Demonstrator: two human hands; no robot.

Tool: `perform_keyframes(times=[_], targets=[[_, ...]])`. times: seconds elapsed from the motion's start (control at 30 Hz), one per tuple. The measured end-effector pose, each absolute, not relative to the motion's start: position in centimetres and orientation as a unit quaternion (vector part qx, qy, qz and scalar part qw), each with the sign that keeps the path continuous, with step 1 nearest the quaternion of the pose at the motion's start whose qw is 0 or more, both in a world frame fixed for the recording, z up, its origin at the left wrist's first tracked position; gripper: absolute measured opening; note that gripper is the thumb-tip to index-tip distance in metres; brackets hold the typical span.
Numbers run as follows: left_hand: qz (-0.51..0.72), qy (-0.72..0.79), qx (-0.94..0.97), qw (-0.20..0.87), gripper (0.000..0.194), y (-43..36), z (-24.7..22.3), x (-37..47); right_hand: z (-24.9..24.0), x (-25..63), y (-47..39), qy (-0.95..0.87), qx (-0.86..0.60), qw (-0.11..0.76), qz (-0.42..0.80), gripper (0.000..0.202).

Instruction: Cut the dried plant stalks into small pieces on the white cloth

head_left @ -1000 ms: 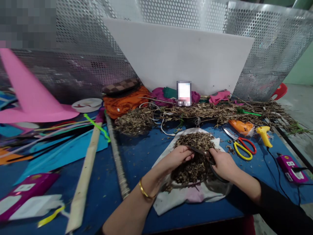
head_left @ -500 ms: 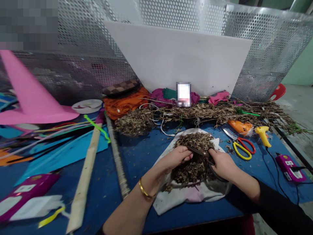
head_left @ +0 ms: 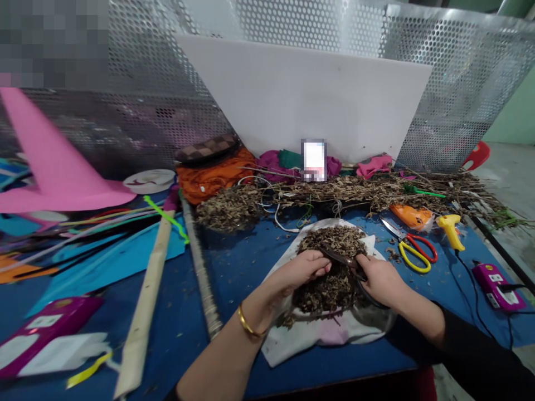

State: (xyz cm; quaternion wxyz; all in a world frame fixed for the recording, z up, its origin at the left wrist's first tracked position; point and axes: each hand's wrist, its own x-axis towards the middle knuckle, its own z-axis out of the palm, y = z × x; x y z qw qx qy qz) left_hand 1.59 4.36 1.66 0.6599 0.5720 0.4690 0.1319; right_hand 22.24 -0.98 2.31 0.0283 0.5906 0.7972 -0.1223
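Dry brown leaf bits (head_left: 326, 292) lie heaped on a white cloth (head_left: 288, 348) in front of me. Above the heap, my right hand (head_left: 378, 278) is closed round the handles of dark scissors (head_left: 336, 255), whose blades point left. My left hand (head_left: 311, 264) is closed in a pinch at the blade end; what lies between its fingers is too small to make out. A gold bangle (head_left: 248, 323) circles my left wrist.
Scissors with red and yellow handles (head_left: 413, 256), a yellow glue gun (head_left: 450, 233) and a purple power box (head_left: 499, 287) lie right. Dry twigs (head_left: 359, 192) line the back. Left are wooden sticks (head_left: 146, 306), blue sheets (head_left: 104, 259) and a pink cone hat (head_left: 54, 167).
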Motion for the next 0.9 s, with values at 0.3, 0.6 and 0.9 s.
perform_keyframes(times=[0.3,0.6,0.9], targets=[[0.212,0.453,0.588,0.636,0.029,4.5,2.4,1.9,3.3,22.6,-0.8,0.78,0.608,-0.021,-0.143,0.029],[0.2,0.444,0.598,0.637,0.023,3.6,3.3,2.7,3.3,22.4,-1.0,0.79,0.597,-0.01,-0.142,0.032],[0.16,0.456,0.591,0.646,0.031,4.2,2.6,1.9,3.0,22.5,-0.9,0.792,0.594,-0.005,-0.144,0.024]])
